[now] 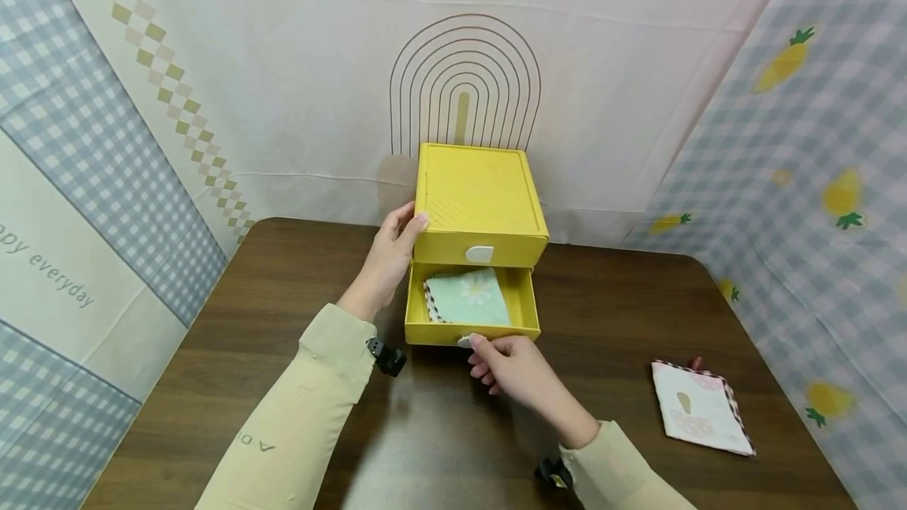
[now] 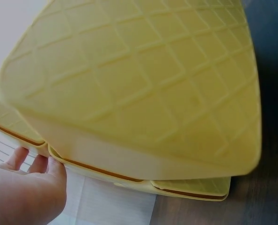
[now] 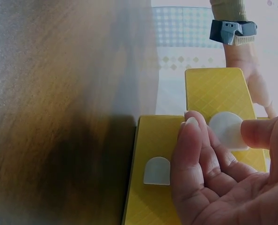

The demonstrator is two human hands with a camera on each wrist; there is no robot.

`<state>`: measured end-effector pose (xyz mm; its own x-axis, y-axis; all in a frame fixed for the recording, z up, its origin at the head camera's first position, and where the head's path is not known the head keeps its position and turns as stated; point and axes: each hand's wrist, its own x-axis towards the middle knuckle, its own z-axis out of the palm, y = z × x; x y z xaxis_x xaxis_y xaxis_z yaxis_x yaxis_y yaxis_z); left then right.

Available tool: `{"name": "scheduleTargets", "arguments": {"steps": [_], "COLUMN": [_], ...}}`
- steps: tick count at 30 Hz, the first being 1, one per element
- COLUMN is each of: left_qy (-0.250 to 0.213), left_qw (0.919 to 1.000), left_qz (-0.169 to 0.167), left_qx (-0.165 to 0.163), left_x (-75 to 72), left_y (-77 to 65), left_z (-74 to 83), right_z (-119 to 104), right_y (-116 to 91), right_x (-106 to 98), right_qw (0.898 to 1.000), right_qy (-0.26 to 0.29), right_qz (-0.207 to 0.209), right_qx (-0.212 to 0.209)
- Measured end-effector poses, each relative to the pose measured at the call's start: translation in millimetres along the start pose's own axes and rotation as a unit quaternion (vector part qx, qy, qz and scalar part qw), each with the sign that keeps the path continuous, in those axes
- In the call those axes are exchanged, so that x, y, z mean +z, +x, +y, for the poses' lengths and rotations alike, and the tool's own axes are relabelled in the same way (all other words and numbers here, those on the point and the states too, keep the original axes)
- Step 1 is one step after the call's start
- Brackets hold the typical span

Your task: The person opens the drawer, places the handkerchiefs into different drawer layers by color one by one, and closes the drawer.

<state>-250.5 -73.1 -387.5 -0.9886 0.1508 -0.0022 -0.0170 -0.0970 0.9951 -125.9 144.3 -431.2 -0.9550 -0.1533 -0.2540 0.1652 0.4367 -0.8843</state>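
Observation:
A yellow two-drawer box (image 1: 482, 189) stands near the back of the table, its upper drawer closed and its lower drawer (image 1: 524, 307) pulled out. Inside the lower drawer lies a mint-green cloth (image 1: 473, 297) with a white flower and checked trim. My left hand (image 1: 383, 264) rests against the box's left side, thumb at the upper front corner; its fingertips touch the side in the left wrist view. Right at the lower drawer's white knob (image 3: 156, 171) is my right hand (image 1: 520, 368), fingers loosely bent. A gap shows between its thumb and fingers in the right wrist view, holding nothing.
On the right of the brown wooden table (image 1: 602, 321) lies a white square cloth (image 1: 697, 409) with checked trim and a small dark red piece at its top edge. Printed fabric (image 1: 319, 85) hangs behind the table and along both sides. The upper drawer has a white knob (image 1: 479, 253).

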Motion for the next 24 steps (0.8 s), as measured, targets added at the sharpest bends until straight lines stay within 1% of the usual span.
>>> {"name": "scheduleTargets", "arguments": {"steps": [7, 10, 15, 16, 21, 24], "left_qy": [0.009, 0.016, 0.018, 0.018, 0.019, 0.022], "left_qw": [0.9999, 0.9998, 0.9997, 0.9998, 0.9998, 0.9997], "left_qz": [0.004, 0.009, 0.011, 0.009, 0.007, 0.010], "left_qx": [0.001, 0.003, 0.011, 0.009, 0.000, 0.001], "left_x": [-0.4, -0.5, -0.3, 0.3, 0.0, -0.7], "left_y": [0.6, 0.9, 1.9, -0.2, 0.8, 3.2], "left_z": [-0.3, -0.8, -2.3, 0.9, 1.0, -3.0], "right_z": [-2.1, -3.9, -9.0, -10.4, -14.7, -16.6], "right_y": [12.4, 21.4, 38.3, 41.4, 56.9, 64.9], "right_x": [-2.9, -4.7, -7.3, -8.0, -10.9, -11.9], "right_qw": [1.000, 0.999, 0.998, 0.997, 0.996, 0.995], "right_qy": [0.016, 0.024, 0.055, 0.061, 0.077, 0.077], "right_qz": [0.014, 0.017, 0.018, 0.018, 0.022, 0.030], "right_qx": [0.013, 0.018, 0.033, 0.037, 0.047, 0.047]}}
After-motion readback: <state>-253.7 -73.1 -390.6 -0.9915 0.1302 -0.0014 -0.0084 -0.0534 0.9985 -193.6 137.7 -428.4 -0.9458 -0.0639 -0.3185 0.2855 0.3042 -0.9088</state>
